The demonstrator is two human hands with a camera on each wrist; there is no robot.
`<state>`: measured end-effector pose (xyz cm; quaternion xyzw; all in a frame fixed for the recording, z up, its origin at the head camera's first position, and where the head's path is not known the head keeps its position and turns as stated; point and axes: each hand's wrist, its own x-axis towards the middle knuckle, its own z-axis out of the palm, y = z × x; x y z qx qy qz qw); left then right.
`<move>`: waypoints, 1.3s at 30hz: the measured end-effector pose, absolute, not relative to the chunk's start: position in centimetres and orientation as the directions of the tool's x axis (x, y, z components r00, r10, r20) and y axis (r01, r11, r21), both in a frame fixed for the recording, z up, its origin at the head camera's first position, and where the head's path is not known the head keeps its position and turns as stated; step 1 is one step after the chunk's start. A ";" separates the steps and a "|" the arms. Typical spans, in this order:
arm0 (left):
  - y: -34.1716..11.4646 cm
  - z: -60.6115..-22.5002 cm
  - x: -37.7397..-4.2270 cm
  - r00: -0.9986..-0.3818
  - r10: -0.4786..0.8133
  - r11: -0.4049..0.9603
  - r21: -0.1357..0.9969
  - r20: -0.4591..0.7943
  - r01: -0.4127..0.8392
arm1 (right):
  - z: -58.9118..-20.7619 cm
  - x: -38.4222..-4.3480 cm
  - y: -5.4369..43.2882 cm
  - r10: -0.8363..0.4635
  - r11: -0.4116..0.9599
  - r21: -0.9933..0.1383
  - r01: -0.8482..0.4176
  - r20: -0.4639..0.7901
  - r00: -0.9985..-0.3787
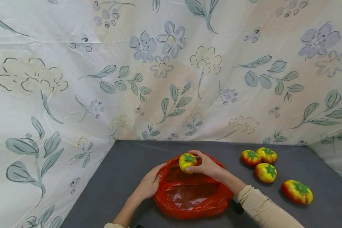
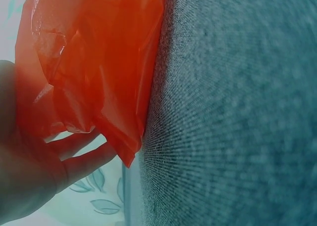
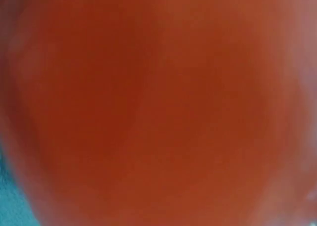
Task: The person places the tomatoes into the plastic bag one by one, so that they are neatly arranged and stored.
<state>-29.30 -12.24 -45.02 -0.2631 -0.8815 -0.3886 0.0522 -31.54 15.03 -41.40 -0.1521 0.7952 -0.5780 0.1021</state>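
A red plastic bag (image 1: pixel 171 207) lies on the dark table with its mouth spread wide and facing up. My left hand (image 1: pixel 148 184) holds the bag's left rim; in the left wrist view its fingers (image 2: pixel 89 162) pass behind the thin red film (image 2: pixel 94 62). Above the bag's mouth, my right hand (image 1: pixel 206 165) grips a yellow tomato (image 1: pixel 187 162) with a green star-shaped top, thumb below and fingers above. Blurred red plastic (image 3: pixel 148 107) fills nearly the whole right wrist view, so neither the right hand nor the tomato shows there.
To the right of the bag, three yellow-and-red tomatoes (image 1: pixel 265 173) sit grouped together. Another tomato (image 1: pixel 297 192) lies nearer, beside the right sleeve (image 1: pixel 265 205). Floral cloth (image 1: pixel 171 104) hangs behind the dark grey table (image 1: pixel 111 177) and along its sides.
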 end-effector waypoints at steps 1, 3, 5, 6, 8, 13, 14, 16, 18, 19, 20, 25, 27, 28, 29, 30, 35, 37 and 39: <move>-12.2 -45.0 -29.3 -0.856 0.423 0.560 0.657 0.297 0.505 | -41.4 -31.5 14.9 -0.363 0.289 -0.949 -0.127 0.014 -0.932; -12.2 -45.0 -29.3 -0.855 0.424 0.560 0.655 0.299 0.507 | -41.5 -31.5 14.7 -0.372 0.295 -0.947 -0.130 0.012 -0.928; -12.2 -45.0 -29.3 -0.855 0.424 0.556 0.660 0.297 0.505 | -41.6 -31.4 14.5 -0.380 0.301 -0.944 -0.133 0.010 -0.925; -12.2 -45.0 -29.3 -0.856 0.423 0.556 0.661 0.296 0.503 | -41.7 -31.4 14.4 -0.384 0.306 -0.943 -0.134 0.007 -0.923; -12.2 -45.0 -29.2 -0.857 0.422 0.557 0.660 0.298 0.504 | -41.7 -31.3 14.1 -0.392 0.318 -0.938 -0.139 0.003 -0.920; -12.2 -44.9 -29.2 -0.855 0.422 0.561 0.654 0.301 0.508 | -42.0 -31.1 13.4 -0.405 0.330 -0.932 -0.153 0.006 -0.914; -12.2 -44.9 -29.2 -0.855 0.423 0.560 0.655 0.301 0.507 | -42.0 -31.0 13.2 -0.405 0.330 -0.932 -0.152 0.006 -0.914; -12.2 -44.9 -29.2 -0.855 0.423 0.558 0.657 0.301 0.507 | -42.2 -31.0 12.9 -0.404 0.323 -0.936 -0.139 -0.003 -0.915; -12.1 -44.9 -29.2 -0.854 0.423 0.557 0.657 0.302 0.508 | -42.3 -31.0 12.5 -0.395 0.331 -0.936 -0.125 -0.017 -0.919; -12.1 -44.9 -29.2 -0.854 0.424 0.555 0.659 0.301 0.508 | -42.4 -30.9 12.4 -0.386 0.340 -0.933 -0.116 -0.026 -0.922; -12.1 -44.9 -29.2 -0.855 0.423 0.556 0.660 0.300 0.506 | -42.5 -30.9 12.3 -0.381 0.347 -0.931 -0.111 -0.032 -0.924; -12.0 -45.0 -29.2 -0.854 0.429 0.553 0.662 0.295 0.506 | -42.7 -30.9 11.8 -0.360 0.371 -0.924 -0.094 -0.050 -0.931; -12.0 -45.0 -29.2 -0.853 0.431 0.550 0.663 0.294 0.507 | -42.7 -31.0 11.7 -0.363 0.373 -0.923 -0.089 -0.057 -0.930; -12.0 -45.0 -29.2 -0.853 0.432 0.550 0.663 0.294 0.507 | -42.7 -31.0 11.6 -0.365 0.372 -0.924 -0.084 -0.062 -0.929; -12.0 -45.0 -29.2 -0.853 0.432 0.550 0.663 0.294 0.508 | -42.8 -31.0 11.6 -0.365 0.370 -0.925 -0.080 -0.066 -0.929; -12.0 -45.0 -29.3 -0.853 0.432 0.551 0.662 0.295 0.508 | -42.9 -31.1 11.5 -0.367 0.363 -0.929 -0.071 -0.072 -0.927; -12.0 -45.1 -29.4 -0.853 0.430 0.558 0.656 0.295 0.508 | -43.3 -31.2 10.9 -0.358 0.301 -0.954 -0.002 -0.110 -0.927; -12.1 -45.1 -29.4 -0.856 0.429 0.560 0.658 0.290 0.504 | -43.3 -31.2 10.6 -0.352 0.284 -0.959 0.020 -0.124 -0.928; -12.1 -45.0 -29.3 -0.857 0.428 0.559 0.661 0.288 0.501 | -43.4 -31.2 10.4 -0.349 0.285 -0.958 0.024 -0.127 -0.928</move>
